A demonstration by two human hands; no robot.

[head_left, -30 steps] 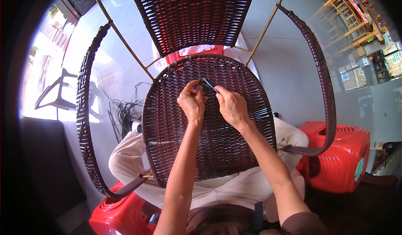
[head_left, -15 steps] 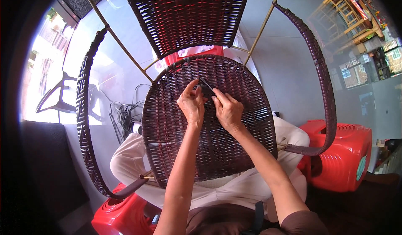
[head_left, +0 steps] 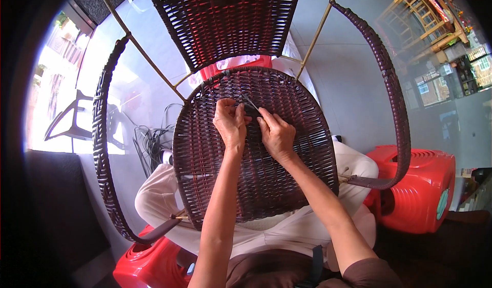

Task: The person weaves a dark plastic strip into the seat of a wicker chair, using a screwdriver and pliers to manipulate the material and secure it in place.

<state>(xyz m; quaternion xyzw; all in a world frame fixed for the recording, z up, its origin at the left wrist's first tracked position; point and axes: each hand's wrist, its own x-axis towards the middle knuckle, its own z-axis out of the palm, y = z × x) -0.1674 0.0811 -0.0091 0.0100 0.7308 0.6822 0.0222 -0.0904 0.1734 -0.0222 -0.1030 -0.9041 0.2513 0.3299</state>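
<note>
A dark brown woven chair seat [head_left: 287, 185] lies across my lap, with reddish tones showing between its strands. Both hands work over its far middle part. A thin dark strip [head_left: 249, 102] with a light sheen slants from the weave to the fingertips of my right hand [head_left: 278, 135], which pinches it. Close by on the left, my left hand [head_left: 230, 125] is closed, thumb against curled fingers; what it pinches is too small to make out. The woven backrest [head_left: 230, 21] rises beyond the seat.
Wrapped armrests curve round on the left [head_left: 101, 134] and right [head_left: 392, 93], joined to bare metal rods [head_left: 154, 67]. Red plastic stools stand at right [head_left: 415, 190] and lower left [head_left: 148, 262]. Loose dark strips [head_left: 148, 144] lie on the floor at left.
My left hand's fingers have curled in from a more spread pose, and the hand has shifted slightly left. My right hand keeps its pinch on the strip, nearly in place.
</note>
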